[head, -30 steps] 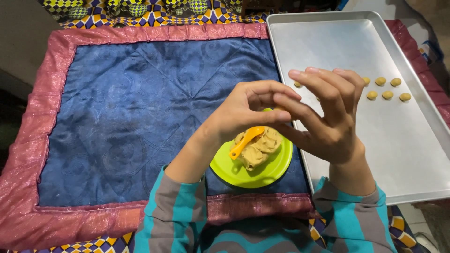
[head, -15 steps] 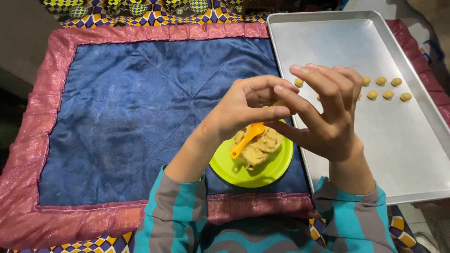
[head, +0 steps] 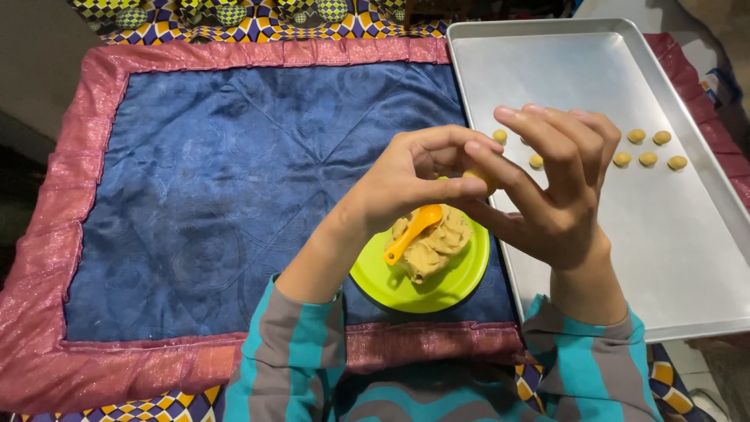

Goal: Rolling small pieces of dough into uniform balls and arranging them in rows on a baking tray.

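My left hand (head: 414, 176) and my right hand (head: 551, 184) meet above a lime green plate (head: 453, 285), fingers pinched together around a small lump of tan dough (head: 483, 177) that is mostly hidden between them. On the plate lies a mound of tan dough (head: 433, 246) with an orange spoon (head: 412, 232) resting in it. Several small dough balls (head: 648, 159) sit in rows on the silver baking tray (head: 625, 258) just right of my hands.
A blue quilted mat (head: 211, 195) with a pink border (head: 47, 234) covers the surface under the plate. A patterned cloth (head: 258, 16) shows along the far edge. The tray's raised rim runs beside the plate.
My hands have stayed together above the plate, with the fingers shifting slightly around the small piece of dough. Plate, spoon and tray have not moved.
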